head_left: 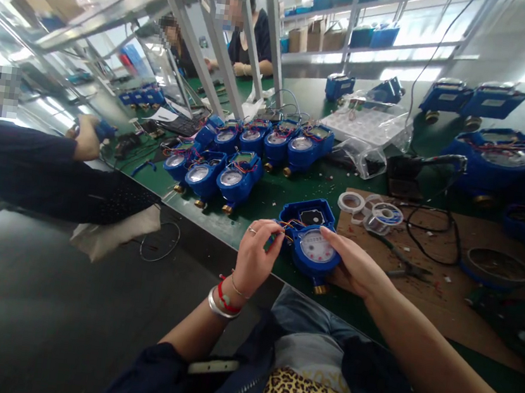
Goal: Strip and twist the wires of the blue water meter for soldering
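Note:
A blue water meter [317,246] with a round clear dial, a brass fitting and an opened box section sits at the table's near edge in front of me. My right hand [350,258] grips its right side, thumb on the dial's rim. Thin coloured wires [291,224] come out of the box section on the left. My left hand [261,244] pinches the ends of these wires between thumb and fingers; a small greenish piece shows there, too small to name. The underside of the meter and part of my right fingers are hidden.
Several similar meters [238,177] stand in rows to the left. More meters [492,154] stand at right. Rolls of tape [351,201], a solder spool [384,215] and pliers [407,265] lie on brown cardboard [444,308]. A co-worker's sleeve [32,162] is at far left.

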A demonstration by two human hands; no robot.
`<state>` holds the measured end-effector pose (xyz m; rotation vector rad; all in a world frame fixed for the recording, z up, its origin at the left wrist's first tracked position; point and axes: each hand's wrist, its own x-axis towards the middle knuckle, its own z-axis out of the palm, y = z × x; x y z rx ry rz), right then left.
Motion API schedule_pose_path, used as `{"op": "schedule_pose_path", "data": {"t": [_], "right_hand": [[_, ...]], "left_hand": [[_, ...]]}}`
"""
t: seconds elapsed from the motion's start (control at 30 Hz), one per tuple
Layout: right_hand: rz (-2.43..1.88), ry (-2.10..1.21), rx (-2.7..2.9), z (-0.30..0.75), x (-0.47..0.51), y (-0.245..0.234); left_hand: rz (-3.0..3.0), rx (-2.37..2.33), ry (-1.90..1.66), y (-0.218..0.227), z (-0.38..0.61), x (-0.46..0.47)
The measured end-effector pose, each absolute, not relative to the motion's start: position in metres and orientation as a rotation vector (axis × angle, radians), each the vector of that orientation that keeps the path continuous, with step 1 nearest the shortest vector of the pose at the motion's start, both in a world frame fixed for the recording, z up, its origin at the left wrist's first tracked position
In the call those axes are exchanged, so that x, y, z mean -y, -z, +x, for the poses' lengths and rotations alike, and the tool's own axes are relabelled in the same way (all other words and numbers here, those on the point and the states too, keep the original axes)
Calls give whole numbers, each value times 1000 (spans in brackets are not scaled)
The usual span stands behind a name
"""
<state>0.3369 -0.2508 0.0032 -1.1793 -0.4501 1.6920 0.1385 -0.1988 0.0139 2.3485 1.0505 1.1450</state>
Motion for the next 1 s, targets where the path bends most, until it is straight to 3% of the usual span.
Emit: {"op": "schedule_pose_path", "data": {"t": [0.2,0.37,0.53,0.67,0.8,1.0], "right_hand": [[-1290,-1620,718,341,251,-7],[-1759,-1219,1187,353,246,-12],[-1910,-721,1322,354,252,-24],[-1580,-225,1673,341,256,-44],[-1261,-190,1947,327,244,-56],[-1284,-117,2011,314,228,-48]], "left_hand": [[2031,-1071,-1128,-27,137,199],[2055,-1000,-1104,-34,138,207],[2010,-1025,-1085,-33,138,208],[1921,-1071,-1073,-32,140,205],[1825,-1093,-1045,-34,143,203],[1813,-1140,-1043,-35,146,203]]}}
